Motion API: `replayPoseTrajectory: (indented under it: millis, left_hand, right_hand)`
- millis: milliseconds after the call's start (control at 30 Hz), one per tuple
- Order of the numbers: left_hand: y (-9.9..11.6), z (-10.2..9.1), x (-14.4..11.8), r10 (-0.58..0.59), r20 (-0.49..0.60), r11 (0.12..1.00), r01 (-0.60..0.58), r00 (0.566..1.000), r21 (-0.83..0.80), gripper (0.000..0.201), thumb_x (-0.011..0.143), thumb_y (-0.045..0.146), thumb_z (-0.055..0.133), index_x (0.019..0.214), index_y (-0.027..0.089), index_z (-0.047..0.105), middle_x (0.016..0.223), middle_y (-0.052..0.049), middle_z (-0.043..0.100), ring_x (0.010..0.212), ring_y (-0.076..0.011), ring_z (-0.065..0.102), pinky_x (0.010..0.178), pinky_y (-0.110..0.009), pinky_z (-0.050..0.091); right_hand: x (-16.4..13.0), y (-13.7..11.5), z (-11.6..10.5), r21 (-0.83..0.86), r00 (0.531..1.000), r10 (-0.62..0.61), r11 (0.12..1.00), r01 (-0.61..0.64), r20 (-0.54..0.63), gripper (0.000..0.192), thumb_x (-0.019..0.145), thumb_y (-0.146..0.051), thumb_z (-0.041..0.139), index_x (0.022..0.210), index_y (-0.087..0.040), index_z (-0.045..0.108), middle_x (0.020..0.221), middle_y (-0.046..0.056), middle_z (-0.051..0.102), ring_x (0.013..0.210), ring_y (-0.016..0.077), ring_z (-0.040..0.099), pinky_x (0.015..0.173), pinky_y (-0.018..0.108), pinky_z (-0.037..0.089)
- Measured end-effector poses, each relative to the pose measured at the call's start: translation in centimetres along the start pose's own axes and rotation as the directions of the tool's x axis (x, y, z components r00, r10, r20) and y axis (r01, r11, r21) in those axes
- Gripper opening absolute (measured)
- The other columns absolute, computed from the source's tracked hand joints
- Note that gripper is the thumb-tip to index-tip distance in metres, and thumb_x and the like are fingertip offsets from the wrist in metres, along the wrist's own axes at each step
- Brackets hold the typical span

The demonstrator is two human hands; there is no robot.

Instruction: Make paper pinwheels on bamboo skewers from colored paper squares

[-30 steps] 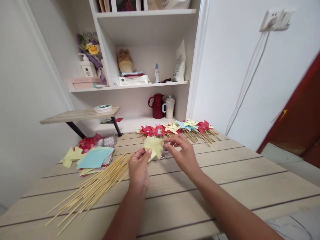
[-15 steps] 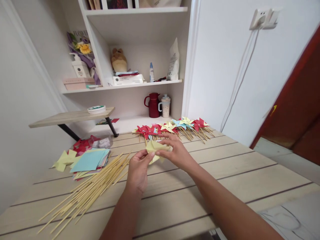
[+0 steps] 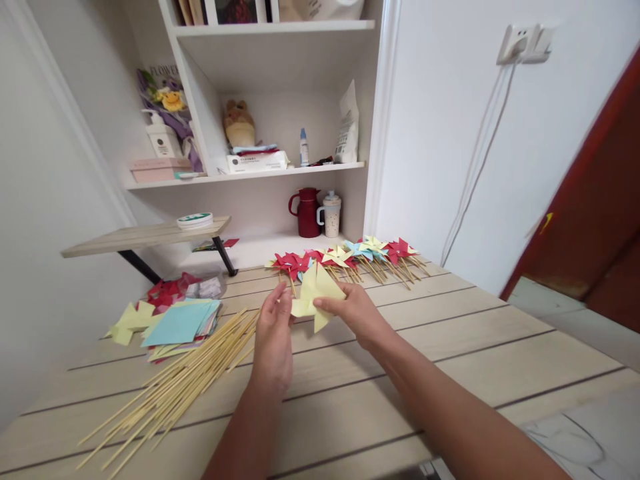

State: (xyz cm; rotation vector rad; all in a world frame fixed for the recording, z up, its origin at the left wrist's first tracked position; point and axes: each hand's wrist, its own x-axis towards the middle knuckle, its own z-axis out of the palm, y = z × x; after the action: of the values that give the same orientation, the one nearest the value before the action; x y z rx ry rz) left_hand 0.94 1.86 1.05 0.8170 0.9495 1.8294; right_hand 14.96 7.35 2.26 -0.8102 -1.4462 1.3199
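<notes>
We hold a yellow paper pinwheel (image 3: pixel 316 295) just above the table (image 3: pixel 450 347) with both hands. Left hand (image 3: pixel 274 340) grip pinched on its left edge, right hand (image 3: pixel 356 312) grip clamped on its right side. Bamboo sticks (image 3: pixel 175 387) lie left of the hands, coloured paper squares (image 3: pixel 180 321) beyond them. Finished pinwheels (image 3: pixel 350 257) sit in a row behind, near the shelf (image 3: pixel 250 175).

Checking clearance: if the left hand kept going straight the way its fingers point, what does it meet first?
Likely the row of finished pinwheels beyond the yellow pinwheel the left hand already holds, with its fingers aimed up-table; depth is unclear.
</notes>
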Motion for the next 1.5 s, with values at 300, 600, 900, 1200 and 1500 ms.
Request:
replayPoseTrajectory:
  millis: [300,600,900,1200,1500]
  left_hand:
    - [-0.2,-0.1,-0.1,0.388,-0.003,0.798,-0.334,0.922,0.502,0.079,0.070,0.037,0.083,0.139,0.037,0.044,0.146,-0.008,0.039,0.125,-0.0267,0.052,0.107,-0.046,0.041]
    - [-0.4,-0.2,-0.1,0.457,0.130,0.762,-0.463,0.880,0.454,0.029,0.082,0.035,0.071,0.110,0.029,0.064,0.146,-0.006,0.041,0.110,-0.0204,0.061,0.095,-0.039,0.054]
    - [-0.3,-0.4,-0.4,0.458,0.178,0.691,-0.475,0.871,0.544,0.026,0.083,0.038,0.070,0.107,0.028,0.071,0.152,-0.006,0.039,0.114,-0.0246,0.061,0.096,-0.040,0.054]
    - [1.1,-1.4,0.6,0.565,0.270,0.529,-0.594,0.779,0.606,0.025,0.091,0.027,0.059,0.109,0.035,0.075,0.143,-0.003,0.039,0.114,-0.0193,0.057,0.099,-0.038,0.051]
    - [0.6,-0.5,0.1,0.426,0.362,0.624,-0.558,0.830,0.546,0.015,0.079,0.029,0.071,0.091,0.031,0.081,0.086,-0.002,0.057,0.076,-0.0143,0.058,0.064,-0.024,0.049]
  right_hand:
    - [0.3,-0.4,0.1,0.278,0.991,0.093,0.959,-0.062,-0.099,0.040,0.056,-0.032,0.085,0.091,-0.015,0.078,0.088,0.008,0.078,0.074,0.0208,0.067,0.069,0.031,0.049]
    - [0.3,-0.1,0.2,0.256,0.989,0.122,0.962,-0.098,-0.078,0.039,0.055,-0.030,0.085,0.088,-0.012,0.077,0.084,0.009,0.077,0.071,0.0188,0.065,0.069,0.030,0.048]
    - [0.2,-0.3,0.3,0.269,0.992,0.117,0.958,-0.101,-0.043,0.036,0.057,-0.031,0.084,0.088,-0.013,0.078,0.086,0.008,0.077,0.074,0.0203,0.065,0.070,0.031,0.047]
    - [0.7,-0.2,-1.0,0.407,0.986,0.168,0.899,-0.161,0.018,0.038,0.059,-0.027,0.085,0.094,-0.016,0.076,0.097,0.010,0.077,0.081,0.0207,0.067,0.070,0.029,0.050]
    - [0.1,-0.4,-0.7,0.393,0.974,0.158,0.895,-0.210,0.162,0.038,0.059,-0.027,0.086,0.094,-0.016,0.075,0.095,0.007,0.076,0.081,0.0189,0.065,0.077,0.030,0.051]
